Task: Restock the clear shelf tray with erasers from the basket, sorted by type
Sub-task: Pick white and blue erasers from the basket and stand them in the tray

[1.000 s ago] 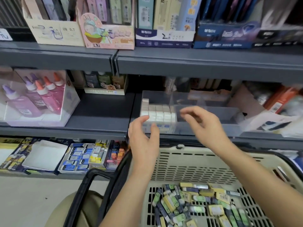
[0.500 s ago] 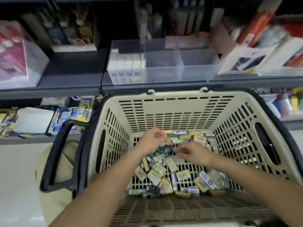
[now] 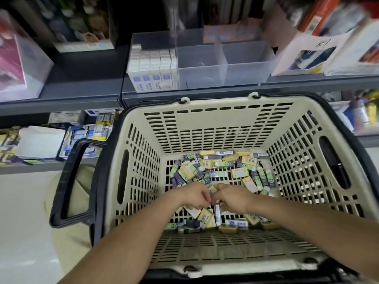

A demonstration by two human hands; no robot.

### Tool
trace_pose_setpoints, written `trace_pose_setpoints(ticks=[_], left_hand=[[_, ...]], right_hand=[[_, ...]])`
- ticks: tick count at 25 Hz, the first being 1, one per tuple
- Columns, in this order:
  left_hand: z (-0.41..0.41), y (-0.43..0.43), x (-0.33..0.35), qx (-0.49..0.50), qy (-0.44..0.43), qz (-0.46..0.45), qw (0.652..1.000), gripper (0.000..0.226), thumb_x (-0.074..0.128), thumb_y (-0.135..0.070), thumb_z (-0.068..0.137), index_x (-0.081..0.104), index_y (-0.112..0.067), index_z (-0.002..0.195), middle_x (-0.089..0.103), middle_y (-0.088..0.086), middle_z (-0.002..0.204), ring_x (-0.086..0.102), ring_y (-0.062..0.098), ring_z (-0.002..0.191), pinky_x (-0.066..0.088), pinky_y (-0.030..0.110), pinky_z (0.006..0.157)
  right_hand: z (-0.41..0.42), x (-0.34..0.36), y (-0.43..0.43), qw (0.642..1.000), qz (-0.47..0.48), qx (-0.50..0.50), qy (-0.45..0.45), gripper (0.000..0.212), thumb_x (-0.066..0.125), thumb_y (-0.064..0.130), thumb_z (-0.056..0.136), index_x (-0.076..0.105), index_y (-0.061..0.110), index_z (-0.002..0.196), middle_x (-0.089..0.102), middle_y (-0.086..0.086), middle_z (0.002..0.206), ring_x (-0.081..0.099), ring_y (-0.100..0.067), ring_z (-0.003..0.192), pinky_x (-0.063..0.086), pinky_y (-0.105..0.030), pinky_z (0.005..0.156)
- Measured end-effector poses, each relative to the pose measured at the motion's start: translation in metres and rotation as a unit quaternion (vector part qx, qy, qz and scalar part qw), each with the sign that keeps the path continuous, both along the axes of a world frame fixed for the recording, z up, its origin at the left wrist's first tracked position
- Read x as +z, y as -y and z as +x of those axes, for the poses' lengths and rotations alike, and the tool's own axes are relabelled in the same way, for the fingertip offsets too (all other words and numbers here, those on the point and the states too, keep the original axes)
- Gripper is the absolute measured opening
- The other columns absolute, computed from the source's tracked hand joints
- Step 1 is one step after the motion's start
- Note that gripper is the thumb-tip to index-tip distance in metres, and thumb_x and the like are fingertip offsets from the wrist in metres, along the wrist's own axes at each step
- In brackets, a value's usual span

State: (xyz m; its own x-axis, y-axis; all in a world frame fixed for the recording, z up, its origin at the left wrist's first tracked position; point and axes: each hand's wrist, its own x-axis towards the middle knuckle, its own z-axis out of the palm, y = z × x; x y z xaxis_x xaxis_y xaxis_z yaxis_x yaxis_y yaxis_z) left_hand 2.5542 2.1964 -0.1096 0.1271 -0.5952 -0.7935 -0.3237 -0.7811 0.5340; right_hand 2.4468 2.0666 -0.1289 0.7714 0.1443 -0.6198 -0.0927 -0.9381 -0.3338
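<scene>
Beige slatted plastic basket (image 3: 215,103) with black rim and handles fills the middle of your view. One black loop handle (image 3: 69,181) hangs out at its 9 o'clock side. On the basket floor lies a loose heap of small sleeved erasers (image 3: 225,167) in yellow, green-and-purple and white-and-blue wrappers. They are thickest toward the 12 o'clock wall, with more scattered along the 6 o'clock edge.

Both your forearms reach in from 6 o'clock, and your hands meet over the middle of the heap. Your left hand (image 3: 195,196) sits at 9 o'clock of your right hand (image 3: 235,198), the two almost touching. The fingers (image 3: 202,201) of the left are curled down and inward. The fingers (image 3: 222,198) of the right are curled toward them, so the tips come together between the hands. You cannot tell what, if anything, either hand is pinching. One white eraser with a blue band (image 3: 217,214) stands on end just at 6 o'clock of the fingertips, but whether they grip it is unclear.

At 12 o'clock beyond the basket, a clear plastic divided tray (image 3: 246,66) stands on the grey metal shelf (image 3: 82,87). Its compartment at the 9 o'clock end is packed with upright white-and-blue boxed erasers (image 3: 152,64) in neat rows. A pink-and-white carton (image 3: 18,64), blurred, stands on the same shelf at 10 o'clock.
</scene>
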Motion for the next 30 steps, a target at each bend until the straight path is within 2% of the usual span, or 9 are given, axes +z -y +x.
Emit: trace_pose_setpoints(ticks=[3, 5, 9, 13, 16, 19, 25, 28, 30], left_hand=[[0.004, 0.001, 0.003, 0.04, -0.004, -0.014, 0.999, 0.016, 0.059, -0.012, 0.088, 0.06, -0.017, 0.103, 0.06, 0.004, 0.096, 0.054, 0.014, 0.076, 0.044, 0.022, 0.059], [0.008, 0.004, 0.007, 0.083, -0.011, -0.04, 0.996, 0.021, 0.057, -0.006, 0.088, 0.06, -0.012, 0.107, 0.059, 0.005, 0.1, 0.052, 0.016, 0.076, 0.041, 0.021, 0.056], [0.01, 0.01, 0.014, 0.151, -0.069, -0.059, 0.984, 0.042, 0.057, -0.003, 0.088, 0.046, -0.013, 0.127, 0.057, 0.008, 0.118, 0.054, 0.016, 0.087, 0.044, 0.019, 0.06], [0.008, 0.015, 0.015, 0.313, -0.089, -0.138, 0.935, 0.03, 0.063, -0.012, 0.088, 0.054, -0.006, 0.116, 0.065, 0.008, 0.102, 0.06, 0.013, 0.077, 0.048, 0.019, 0.06], [0.014, 0.014, 0.013, 0.327, -0.072, -0.114, 0.935, 0.009, 0.061, -0.014, 0.088, 0.057, -0.01, 0.096, 0.065, 0.004, 0.084, 0.058, 0.01, 0.063, 0.046, 0.017, 0.051], [0.01, 0.01, 0.007, 0.174, -0.022, -0.015, 0.984, 0.007, 0.056, -0.01, 0.088, 0.054, -0.012, 0.081, 0.059, 0.001, 0.071, 0.05, 0.007, 0.053, 0.04, 0.016, 0.044], [0.006, 0.017, 0.005, 0.187, 0.069, -0.083, 0.977, 0.024, 0.053, -0.02, 0.093, 0.043, -0.016, 0.115, 0.056, 0.004, 0.084, 0.056, 0.012, 0.058, 0.045, 0.024, 0.05], [0.005, 0.02, 0.008, 0.168, 0.066, -0.118, 0.976, 0.007, 0.049, -0.016, 0.094, 0.054, -0.012, 0.097, 0.058, 0.007, 0.085, 0.056, 0.016, 0.059, 0.045, 0.027, 0.052], [0.001, 0.02, 0.009, 0.147, 0.048, -0.116, 0.981, 0.009, 0.049, -0.016, 0.094, 0.054, -0.013, 0.088, 0.059, 0.006, 0.081, 0.054, 0.014, 0.058, 0.043, 0.026, 0.051]], right_hand=[[0.001, 0.003, 0.014, 0.999, 0.035, -0.026, -0.001, 0.02, 0.064, 0.026, 0.085, 0.06, 0.025, 0.105, 0.054, 0.004, 0.114, 0.055, -0.019, 0.104, 0.048, -0.033, 0.085], [0.004, 0.01, 0.032, 0.984, 0.101, -0.148, -0.009, 0.009, 0.065, 0.023, 0.084, 0.06, 0.025, 0.091, 0.059, 0.01, 0.093, 0.058, -0.014, 0.092, 0.047, -0.023, 0.076], [0.013, 0.025, 0.056, 0.872, 0.256, -0.417, -0.006, 0.005, 0.068, 0.02, 0.082, 0.066, 0.02, 0.086, 0.07, 0.003, 0.087, 0.065, -0.008, 0.082, 0.047, -0.014, 0.07], [0.02, 0.028, 0.048, 0.827, 0.322, -0.46, 0.001, 0.007, 0.069, 0.022, 0.081, 0.069, 0.017, 0.086, 0.072, 0.001, 0.081, 0.065, -0.005, 0.07, 0.048, -0.014, 0.063], [0.014, 0.034, 0.05, 0.887, 0.25, -0.386, -0.034, 0.012, 0.066, 0.024, 0.085, 0.069, 0.014, 0.091, 0.072, 0.002, 0.084, 0.064, -0.007, 0.075, 0.049, -0.019, 0.068], [-0.008, 0.033, 0.05, 0.969, 0.103, -0.175, -0.14, 0.024, 0.065, 0.029, 0.085, 0.069, 0.011, 0.102, 0.07, -0.001, 0.1, 0.063, -0.014, 0.092, 0.05, -0.027, 0.084], [-0.021, 0.025, 0.02, 0.982, 0.004, -0.012, -0.189, 0.038, 0.062, 0.039, 0.086, 0.066, 0.012, 0.113, 0.066, 0.0, 0.114, 0.061, -0.019, 0.099, 0.044, -0.027, 0.072], [-0.021, 0.021, 0.016, 0.981, -0.029, 0.008, -0.191, 0.037, 0.061, 0.036, 0.087, 0.067, 0.006, 0.109, 0.067, -0.009, 0.11, 0.061, -0.024, 0.095, 0.047, -0.031, 0.073], [-0.022, 0.019, 0.013, 0.977, -0.031, 0.018, -0.209, 0.032, 0.061, 0.03, 0.087, 0.065, -0.001, 0.092, 0.064, -0.016, 0.09, 0.056, -0.024, 0.077, 0.042, -0.028, 0.064]])
